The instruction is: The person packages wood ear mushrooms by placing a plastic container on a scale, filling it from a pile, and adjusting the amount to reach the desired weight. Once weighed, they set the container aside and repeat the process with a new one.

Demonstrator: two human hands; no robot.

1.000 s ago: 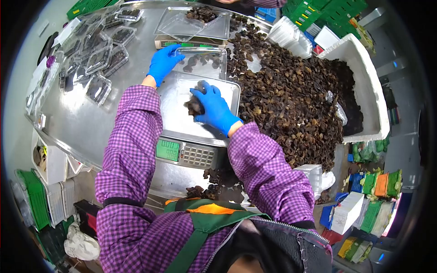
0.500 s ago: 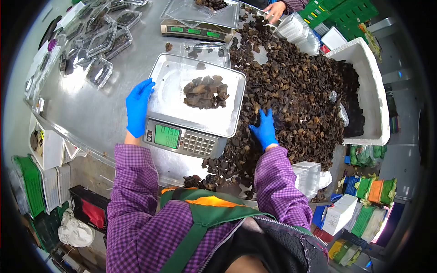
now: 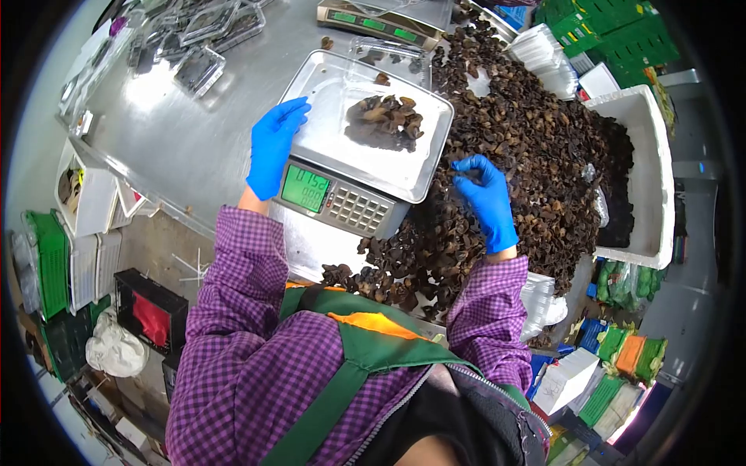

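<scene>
Crates of green and whitish plastic (image 3: 48, 260) stand at the far left, lower than the bench. Next comes a black open-topped crate (image 3: 179, 314) with something red inside. Clear plastic boxes of dark pieces (image 3: 200, 71) lie in a loose cluster on the shiny metal bench (image 3: 179, 144). The left hand, in a bright blue glove (image 3: 272, 147), is relaxed and unclenched, its fingers extended at the left rim of a shallow rectangular silver tray (image 3: 320, 84). That tray sits on a grey scale with a keypad and a lit green display (image 3: 350, 203) — and on it, right of centre, lies a small heap of brown-black, frilly pieces (image 3: 385, 124). Behind, a second scale with small green displays (image 3: 377, 26) stands at the upper edge; between the two, a clear plastic container (image 3: 406, 66) overlaps the tray's far side. The right hand, likewise blue-gloved (image 3: 489, 202), is bent over a broad mound of the same brown pieces (image 3: 536, 132), thumb and forefinger curved close — whether they pinch a piece, I cannot tell. Stacked clear plastic trays (image 3: 542, 62) lean beyond the mound, and a white foam box (image 3: 660, 182) borders it at far right.
</scene>
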